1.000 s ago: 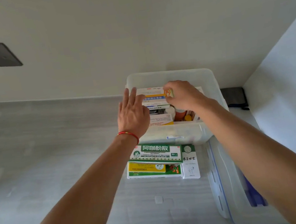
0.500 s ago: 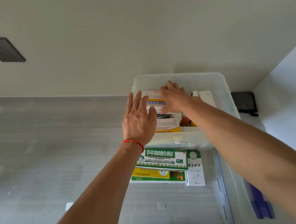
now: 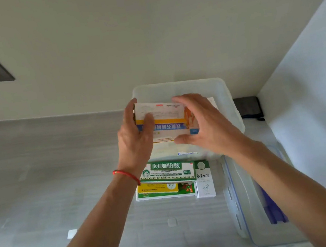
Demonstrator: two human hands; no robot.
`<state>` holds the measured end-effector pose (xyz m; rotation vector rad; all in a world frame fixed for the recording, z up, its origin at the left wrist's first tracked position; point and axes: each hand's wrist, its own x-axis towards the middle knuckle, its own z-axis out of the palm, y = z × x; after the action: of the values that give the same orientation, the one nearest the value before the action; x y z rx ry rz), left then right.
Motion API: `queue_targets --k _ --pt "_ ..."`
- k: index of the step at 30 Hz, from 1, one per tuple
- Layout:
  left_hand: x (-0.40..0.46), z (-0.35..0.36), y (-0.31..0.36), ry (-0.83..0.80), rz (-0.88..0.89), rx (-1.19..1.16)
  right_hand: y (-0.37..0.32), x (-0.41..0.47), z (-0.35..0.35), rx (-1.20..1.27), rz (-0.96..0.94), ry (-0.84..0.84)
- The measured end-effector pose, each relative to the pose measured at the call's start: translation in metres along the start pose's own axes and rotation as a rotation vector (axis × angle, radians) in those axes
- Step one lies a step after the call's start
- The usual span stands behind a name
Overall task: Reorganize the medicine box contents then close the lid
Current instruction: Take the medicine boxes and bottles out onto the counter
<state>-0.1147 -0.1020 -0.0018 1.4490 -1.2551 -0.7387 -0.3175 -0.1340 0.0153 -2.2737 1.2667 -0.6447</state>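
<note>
While both hands grip a carton [image 3: 167, 122] by its short ends above the open bin [image 3: 231, 99], left hand [image 3: 133, 137] and right hand [image 3: 205, 127] equally near, its long axis runs left to right, matching the bin's width below.

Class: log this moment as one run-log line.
hands: both hands, left and right, grip medicine carton | carton: above open medicine box | lid: off, right of box

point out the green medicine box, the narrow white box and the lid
green medicine box [image 3: 166, 172], head view, its green top face
narrow white box [image 3: 204, 178], head view, its front face
lid [image 3: 249, 199], head view, its clear panel
</note>
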Motion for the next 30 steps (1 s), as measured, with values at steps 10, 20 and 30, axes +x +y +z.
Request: queue_targets --k 10,20,30 --pt "-0.102 -0.058 -0.071 -0.272 -0.362 -0.416 -0.005 -0.111 0.068 1.003 0.499 -0.173" --pt "-0.156 -0.045 -0.158 -0.366 -0.663 0.180 0.019 -0.154 0.150 0.513 0.777 -0.450" --pt "-0.149 -0.020 -0.166 -0.311 -0.595 0.632 0.024 -0.149 0.151 0.413 0.638 -0.484"
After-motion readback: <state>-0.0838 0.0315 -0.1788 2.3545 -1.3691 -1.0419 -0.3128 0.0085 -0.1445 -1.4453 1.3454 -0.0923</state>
